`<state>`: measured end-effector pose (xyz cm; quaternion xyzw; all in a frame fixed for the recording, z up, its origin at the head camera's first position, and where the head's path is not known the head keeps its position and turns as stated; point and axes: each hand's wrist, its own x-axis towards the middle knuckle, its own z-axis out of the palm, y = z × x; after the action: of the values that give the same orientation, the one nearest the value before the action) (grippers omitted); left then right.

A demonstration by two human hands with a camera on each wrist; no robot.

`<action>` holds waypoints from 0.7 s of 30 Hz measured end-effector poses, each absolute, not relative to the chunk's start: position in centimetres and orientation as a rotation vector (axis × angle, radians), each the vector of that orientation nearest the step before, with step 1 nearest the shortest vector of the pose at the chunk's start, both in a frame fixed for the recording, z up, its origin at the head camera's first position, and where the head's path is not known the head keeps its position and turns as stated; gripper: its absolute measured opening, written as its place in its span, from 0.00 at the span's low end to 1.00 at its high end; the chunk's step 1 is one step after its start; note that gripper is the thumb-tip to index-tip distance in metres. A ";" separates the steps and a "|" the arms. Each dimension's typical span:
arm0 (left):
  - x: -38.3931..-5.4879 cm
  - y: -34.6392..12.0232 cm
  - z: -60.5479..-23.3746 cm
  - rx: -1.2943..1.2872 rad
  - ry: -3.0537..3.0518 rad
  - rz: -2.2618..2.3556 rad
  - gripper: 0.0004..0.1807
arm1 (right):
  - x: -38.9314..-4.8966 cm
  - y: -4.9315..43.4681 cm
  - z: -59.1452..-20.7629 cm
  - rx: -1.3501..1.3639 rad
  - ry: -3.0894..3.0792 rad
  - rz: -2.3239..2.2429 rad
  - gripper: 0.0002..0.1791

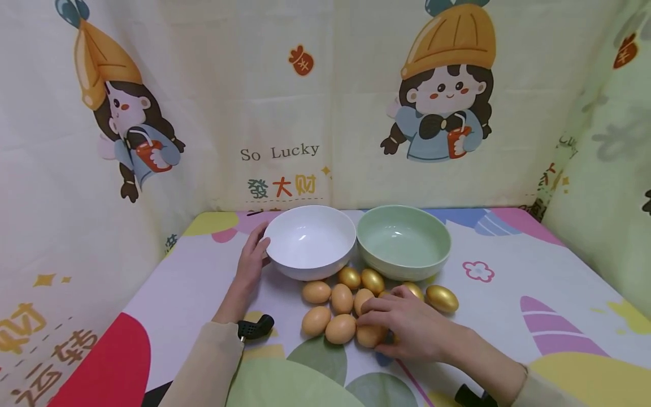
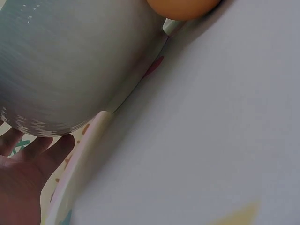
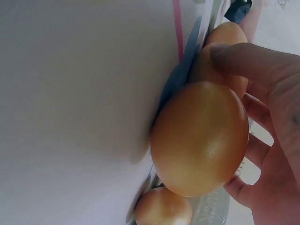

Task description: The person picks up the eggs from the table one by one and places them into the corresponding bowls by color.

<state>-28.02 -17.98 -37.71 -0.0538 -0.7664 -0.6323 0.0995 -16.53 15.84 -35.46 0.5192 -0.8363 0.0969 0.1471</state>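
Note:
My left hand (image 1: 250, 265) rests at the left side of a white bowl (image 1: 310, 240), fingertips touching its outer wall. In the left wrist view these fingers (image 2: 58, 152) lie fairly straight against the bowl. Below the bowls several brown eggs (image 1: 316, 321) lie in a cluster. My right hand (image 1: 414, 325) reaches over the right side of this cluster and pinches a brown egg (image 1: 370, 336), which lies low over the table. In the right wrist view the thumb (image 3: 248, 56) presses that egg, partly hidden behind a nearer egg (image 3: 201, 140).
A green bowl (image 1: 404, 243) stands right beside the white one. Several gold eggs (image 1: 442, 298) lie in front of the bowls, some partly behind my right hand. A patterned cloth (image 1: 508, 305) covers the table, and printed curtains (image 1: 356, 113) hang behind and at the sides.

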 end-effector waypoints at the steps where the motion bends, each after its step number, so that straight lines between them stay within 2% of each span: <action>1: -28.1 -18.0 -37.8 -0.161 -2.263 -1.870 0.28 | -16.5 15.8 -35.5 1.491 -2.413 0.274 0.26; 12: -28.2 -17.8 -38.2 -0.175 -2.244 -1.887 0.26 | -16.7 16.0 -34.4 1.477 -2.353 0.344 0.24; 21: -28.4 -17.9 -38.0 -0.135 -2.265 -1.854 0.26 | -19.6 15.4 -31.1 1.417 -2.431 0.493 0.25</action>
<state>-28.36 -17.88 -37.97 -0.0459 -0.7686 -0.6293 0.1056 -19.55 15.45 -31.11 0.4909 -0.8424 0.1708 0.1420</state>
